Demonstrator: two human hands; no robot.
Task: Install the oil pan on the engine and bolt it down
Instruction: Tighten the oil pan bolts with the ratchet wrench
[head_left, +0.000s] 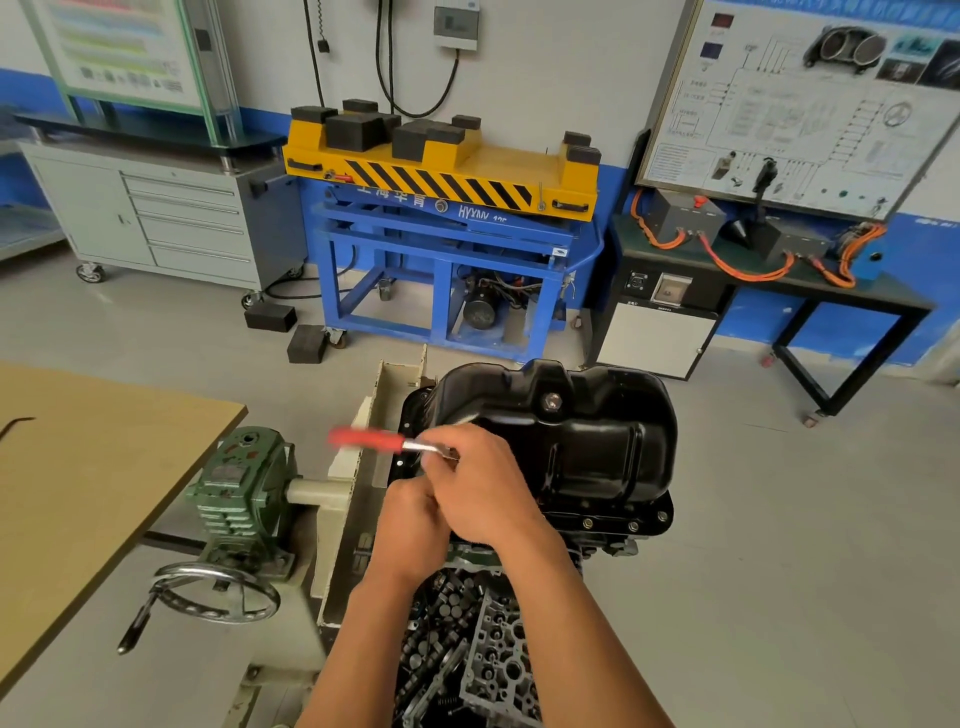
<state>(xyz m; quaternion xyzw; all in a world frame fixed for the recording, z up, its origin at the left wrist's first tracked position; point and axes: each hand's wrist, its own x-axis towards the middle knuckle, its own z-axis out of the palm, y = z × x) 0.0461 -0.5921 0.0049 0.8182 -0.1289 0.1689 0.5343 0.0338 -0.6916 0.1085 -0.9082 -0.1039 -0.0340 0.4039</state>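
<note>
A black oil pan sits sump-up on an inverted engine, just right of the frame's centre. Its flat flange rests on the block. It is glossy pressed steel with a deep stepped sump, rounded corners and a silver drain plug at the pan's 12 o'clock. Small flange bolts show along its 5 o'clock edge.

The pan is probably stiff and fairly light, and its paint looks slick. The thin flange could bend or seal badly if bolted unevenly. It is best gripped by the sump's side walls or the flange edges, not the drain plug.

At the pan's 8 o'clock corner, the right hand has its fingers curled round the metal neck of a red-handled wrench. The handle points toward 9 o'clock and is blurred. The left hand is tucked beneath it with its fingers curled. Whether it holds anything is hidden.

A green gearbox and handwheel stand at 8 o'clock of the hands.
</note>
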